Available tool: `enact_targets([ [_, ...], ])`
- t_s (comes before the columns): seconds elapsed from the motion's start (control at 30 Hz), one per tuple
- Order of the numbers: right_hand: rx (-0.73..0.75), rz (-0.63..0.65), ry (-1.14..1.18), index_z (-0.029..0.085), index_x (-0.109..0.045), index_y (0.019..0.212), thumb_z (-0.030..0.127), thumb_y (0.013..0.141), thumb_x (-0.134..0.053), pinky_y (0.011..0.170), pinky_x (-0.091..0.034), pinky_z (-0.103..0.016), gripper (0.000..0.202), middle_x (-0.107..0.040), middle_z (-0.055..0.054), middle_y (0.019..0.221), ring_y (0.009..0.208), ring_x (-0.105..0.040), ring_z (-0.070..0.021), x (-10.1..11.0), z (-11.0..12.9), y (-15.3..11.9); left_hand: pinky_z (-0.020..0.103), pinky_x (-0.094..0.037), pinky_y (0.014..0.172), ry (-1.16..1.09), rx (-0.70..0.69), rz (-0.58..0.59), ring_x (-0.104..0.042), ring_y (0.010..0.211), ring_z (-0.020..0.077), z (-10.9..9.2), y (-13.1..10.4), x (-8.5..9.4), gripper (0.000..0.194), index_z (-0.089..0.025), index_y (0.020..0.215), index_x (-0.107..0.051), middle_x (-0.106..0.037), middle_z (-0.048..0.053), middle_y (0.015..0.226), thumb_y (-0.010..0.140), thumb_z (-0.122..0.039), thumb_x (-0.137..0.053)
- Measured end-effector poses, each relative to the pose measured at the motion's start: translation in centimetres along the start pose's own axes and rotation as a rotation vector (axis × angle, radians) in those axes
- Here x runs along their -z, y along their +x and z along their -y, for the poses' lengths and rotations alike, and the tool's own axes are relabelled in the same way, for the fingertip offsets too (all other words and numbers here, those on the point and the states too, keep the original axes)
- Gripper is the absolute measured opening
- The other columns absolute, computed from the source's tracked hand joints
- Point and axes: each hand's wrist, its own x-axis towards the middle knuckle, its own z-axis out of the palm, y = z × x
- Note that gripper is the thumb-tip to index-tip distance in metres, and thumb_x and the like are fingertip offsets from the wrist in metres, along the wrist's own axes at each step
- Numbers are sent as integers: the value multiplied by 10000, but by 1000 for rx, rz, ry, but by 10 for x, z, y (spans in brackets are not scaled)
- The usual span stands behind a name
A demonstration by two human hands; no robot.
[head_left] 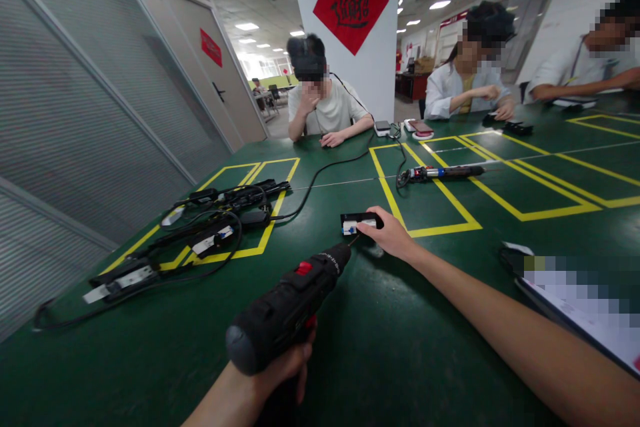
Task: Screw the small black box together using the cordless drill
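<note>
My left hand [285, 367] is wrapped round the handle of a black cordless drill [285, 303] with red buttons. The drill points forward and to the right, a thin bit [353, 241] at its tip. My right hand [387, 233] grips a small black block-like part [345, 219] with a white and blue front. The bit's tip reaches close to this part's near side; whether they touch I cannot tell. Part of the drill's handle is hidden behind my left fingers.
Black devices with cables [220, 213] lie on the green table [175, 360] at left, inside yellow tape outlines. A rod-shaped device [445, 172] lies right of centre. Papers [585, 307] rest at the right. Several people sit across the table, one hand [333, 139] resting on it.
</note>
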Motion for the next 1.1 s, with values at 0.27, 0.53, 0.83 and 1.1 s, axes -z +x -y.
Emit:
enact_targets([
  [0.27, 9, -21, -9, 211, -531, 1013, 500, 767, -544, 680, -409, -279, 380, -607, -15, 877, 777, -564, -171, -1, -2, 1, 290, -465, 461, -11, -50, -8, -594, 428, 142, -3, -4, -1, 262, -160, 884, -567, -628, 6, 700, 671, -299, -631],
  [0.53, -1, -11, -14, 211, -525, 1019, 506, 763, -544, 686, -415, -280, 391, -606, -16, 888, 782, -566, -168, -1, -2, 1, 289, -469, 540, 20, -15, -58, -596, 530, 167, -13, -17, -6, 288, -164, 972, -563, -647, 5, 655, 753, -348, -602],
  [0.83, -13, -9, -20, 210, -523, 1027, 517, 760, -542, 678, -416, -281, 407, -606, -23, 905, 780, -566, -168, 1, -1, 0, 292, -460, 532, 12, -30, -49, -588, 524, 169, -26, -21, -9, 301, -161, 990, -572, -652, 12, 677, 755, -348, -600],
  [1.1, -16, -17, -7, 211, -523, 1039, 499, 758, -550, 700, -421, -290, 403, -608, -30, 928, 806, -573, -176, 0, 0, 0, 297, -455, 548, 33, -3, -39, -584, 520, 177, -21, -19, -7, 283, -155, 968, -582, -621, -8, 565, 766, -353, -582],
])
